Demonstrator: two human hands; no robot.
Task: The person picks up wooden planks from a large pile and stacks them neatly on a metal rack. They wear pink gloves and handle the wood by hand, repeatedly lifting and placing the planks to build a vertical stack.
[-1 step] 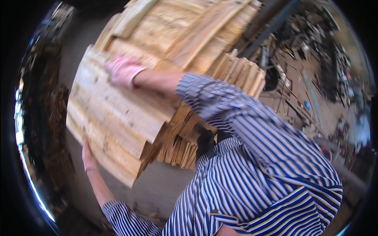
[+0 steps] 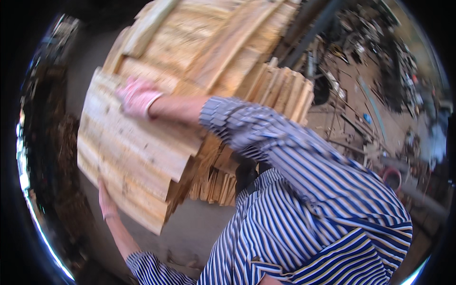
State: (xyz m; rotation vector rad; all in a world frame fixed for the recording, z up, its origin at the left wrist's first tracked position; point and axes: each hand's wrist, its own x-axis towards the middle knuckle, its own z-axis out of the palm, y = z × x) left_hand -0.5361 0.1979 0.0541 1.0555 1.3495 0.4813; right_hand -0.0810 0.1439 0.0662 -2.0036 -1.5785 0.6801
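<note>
Farthest out to the left of the left hand, a dark bank of clutter (image 2: 71, 137) runs along the rim, too blurred to sort. The left hand (image 2: 107, 203), in a pale pink glove, stands at the near outer edge of a layer of pale boards (image 2: 137, 142), fingertips up against the wood. Whether those fingers curl beneath the edge I cannot tell; the placing suggests the hand steadies that side or keeps the boards from sliding off.

Up and to the right of it, the right hand (image 2: 139, 98), also gloved, lies across the top of the same boards near their far side, its arm reaching over them. Blur hides how far its fingers are spread, but no separate object shows in it. Set opposite each other, the two hands likely keep the layer flush, though its right-hand ends are stepped.

Just beyond the right hand is a broader stack of boards (image 2: 199, 42), a thick batten (image 2: 149, 28) lying on it. Below the right forearm, shorter planks (image 2: 216, 187) stand low; right of the hand, more planks (image 2: 287, 92) show their ends. Farther right, scrap (image 2: 351, 85) litters the ground.

Compared with the earlier frame, the view has turned slightly: boards and hands sit lower, and a reddish ring (image 2: 392, 177) shows more clearly past the right sleeve. Both hands keep about the same spots on the boards.
</note>
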